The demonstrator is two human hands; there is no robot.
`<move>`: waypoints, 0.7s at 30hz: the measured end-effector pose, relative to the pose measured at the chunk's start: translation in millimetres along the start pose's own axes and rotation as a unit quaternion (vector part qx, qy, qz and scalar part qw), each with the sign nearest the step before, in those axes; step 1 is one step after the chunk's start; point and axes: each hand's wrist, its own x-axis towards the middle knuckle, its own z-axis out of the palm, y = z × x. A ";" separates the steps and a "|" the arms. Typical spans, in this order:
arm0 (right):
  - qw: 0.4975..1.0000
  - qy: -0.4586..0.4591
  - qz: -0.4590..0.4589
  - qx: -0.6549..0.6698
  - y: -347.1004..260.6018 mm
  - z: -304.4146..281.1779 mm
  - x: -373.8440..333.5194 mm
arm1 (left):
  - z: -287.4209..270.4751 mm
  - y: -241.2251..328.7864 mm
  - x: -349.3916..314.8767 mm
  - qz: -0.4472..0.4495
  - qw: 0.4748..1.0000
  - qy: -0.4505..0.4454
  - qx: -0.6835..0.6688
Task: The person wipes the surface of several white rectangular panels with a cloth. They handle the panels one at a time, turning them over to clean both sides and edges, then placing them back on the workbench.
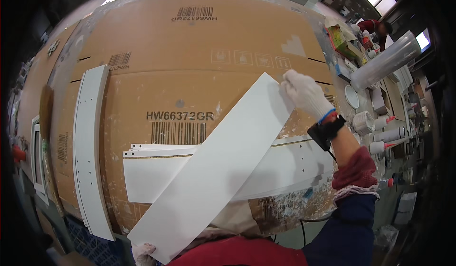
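Note:
A long white panel [213, 171] lies slantwise across my view, held at both ends. My right hand [308, 94], in a white knit glove, grips its far right corner with bent fingers. My left hand [143, 253], gloved too, holds the near left end close to my body; most of that hand is cut off or hidden. Beneath the slanted panel, more white panels [154, 178] with small dark holes lie crosswise on the flattened cardboard [228, 109]. At the left, another long white panel with drilled holes [88, 156] lies lengthwise.
A wooden-handled brush [46, 118] lies along the left side, near a white frame [37, 156]. To the right stand bottles with red tips [380, 122], a white tub [363, 122] and a clear plastic roll [387, 59]. A person [377, 28] works at the far right.

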 end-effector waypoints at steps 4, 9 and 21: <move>0.968 -0.153 -0.192 0.050 -62.5 -2.3 -84.5 | 1.2 1.7 2.3 -0.002 1.000 0.006 0.007; 0.959 -0.219 -0.177 -0.029 -71.5 8.8 -95.3 | 9.7 5.1 9.2 -0.008 1.000 0.003 0.014; 0.996 0.009 0.052 -0.071 50.8 -3.3 -45.2 | 13.4 8.4 18.5 -0.024 0.999 0.001 0.025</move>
